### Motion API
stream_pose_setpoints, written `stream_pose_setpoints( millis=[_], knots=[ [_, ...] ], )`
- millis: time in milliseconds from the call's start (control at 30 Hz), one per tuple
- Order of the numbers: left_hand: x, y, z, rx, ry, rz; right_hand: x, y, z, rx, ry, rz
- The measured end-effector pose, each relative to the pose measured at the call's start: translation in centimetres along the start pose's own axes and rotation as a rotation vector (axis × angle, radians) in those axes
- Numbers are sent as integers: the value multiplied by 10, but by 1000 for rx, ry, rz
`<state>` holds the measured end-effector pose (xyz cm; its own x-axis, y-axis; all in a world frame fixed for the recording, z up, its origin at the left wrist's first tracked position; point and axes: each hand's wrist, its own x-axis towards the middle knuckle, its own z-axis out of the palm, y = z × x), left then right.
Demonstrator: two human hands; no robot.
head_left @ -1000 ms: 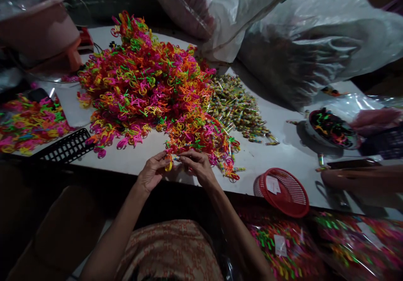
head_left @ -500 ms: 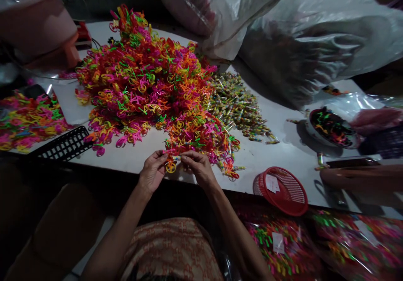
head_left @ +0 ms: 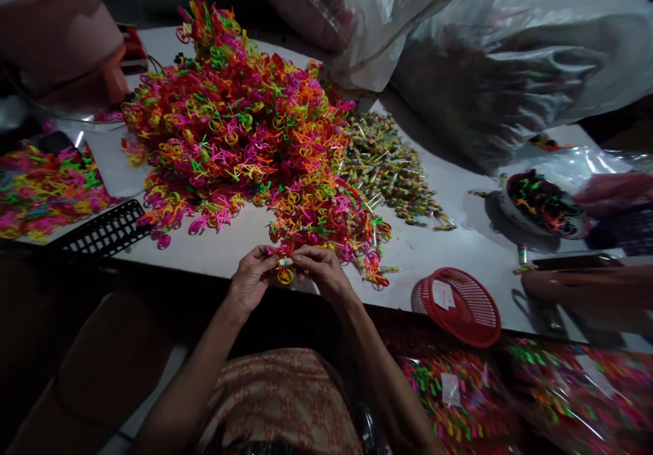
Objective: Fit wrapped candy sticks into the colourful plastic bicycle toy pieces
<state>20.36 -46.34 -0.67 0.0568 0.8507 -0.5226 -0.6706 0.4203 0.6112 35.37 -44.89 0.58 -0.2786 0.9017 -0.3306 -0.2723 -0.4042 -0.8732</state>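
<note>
My left hand [head_left: 251, 279] and my right hand [head_left: 326, 275] meet at the table's front edge, fingertips pinched. Between them is a small plastic toy [head_left: 286, 276] with a yellow wheel-like ring hanging down. A short tube in a printed wrapper [head_left: 284, 262] lies across the toy, its right end in my right fingertips. My left fingers grip the toy's side; their exact hold is partly hidden. Just beyond my hands rises a big heap of bright plastic toy pieces [head_left: 239, 122] in pink, orange, yellow and green. Right of it lies a pile of similar wrapped tubes [head_left: 392, 176].
A red mesh basket [head_left: 459, 309] stands at the table's front right, with a bowl of coloured pieces [head_left: 545, 203] behind it. A black plastic rack [head_left: 105, 229] lies at left. Large plastic sacks [head_left: 490, 67] crowd the back. Filled clear bags [head_left: 449, 400] sit below the edge.
My hands have drawn closer together, with my left fingers now nearer the wrapped tube and less of it showing. The view has shifted slightly.
</note>
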Motion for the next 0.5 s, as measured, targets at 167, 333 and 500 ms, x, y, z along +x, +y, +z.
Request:
stream_pose_setpoints(
  millis=[167, 333, 500],
  knots=[
    [1, -3, 1, -72, 56, 30, 1, -2, -1, 5, 117, -57],
    [-1, -1, 5, -66, 41, 37, 1, 2, -6, -37, 94, -24],
    [-6, -3, 6, -23, 20, 17, -1, 4, -5, 52, 44, 4]
  ],
)
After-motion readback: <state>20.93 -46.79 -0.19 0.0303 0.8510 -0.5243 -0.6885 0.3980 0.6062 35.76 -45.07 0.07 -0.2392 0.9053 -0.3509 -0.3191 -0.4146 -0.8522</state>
